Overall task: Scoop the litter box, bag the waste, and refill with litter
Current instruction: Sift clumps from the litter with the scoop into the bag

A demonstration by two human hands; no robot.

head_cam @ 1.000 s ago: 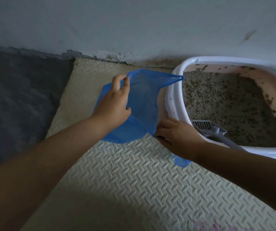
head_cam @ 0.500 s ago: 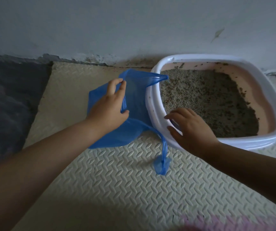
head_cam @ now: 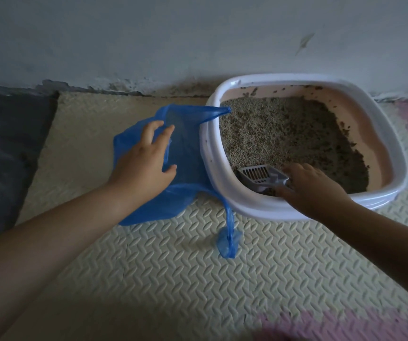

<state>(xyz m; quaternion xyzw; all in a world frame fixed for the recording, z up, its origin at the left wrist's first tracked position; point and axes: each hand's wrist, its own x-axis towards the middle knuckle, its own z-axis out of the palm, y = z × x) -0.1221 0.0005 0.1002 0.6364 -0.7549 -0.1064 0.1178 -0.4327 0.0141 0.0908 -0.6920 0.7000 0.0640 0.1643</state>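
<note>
Just left of the litter box (head_cam: 213,156), the left hand (head_cam: 143,161) pinches the blue bag (head_cam: 188,151) — inside, the right hand (head_cam: 313,193) covers the grey scoop (head_cam: 257,174), grip unclear.

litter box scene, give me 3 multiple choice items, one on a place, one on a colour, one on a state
1. Where does the scoop lie?
A) inside the litter box, by its near rim
B) on a shelf
C) leaning on the wall

2. What colour is the bag?
A) black
B) white
C) blue

3. How is the bag?
A) tied shut
B) its mouth held up by the left hand
C) folded flat

Answers:
1 A, its slotted head sits within the white rim, on the litter.
2 C, the thin plastic shows blue.
3 B, the fingers hook the bag's edge beside the box.
</note>
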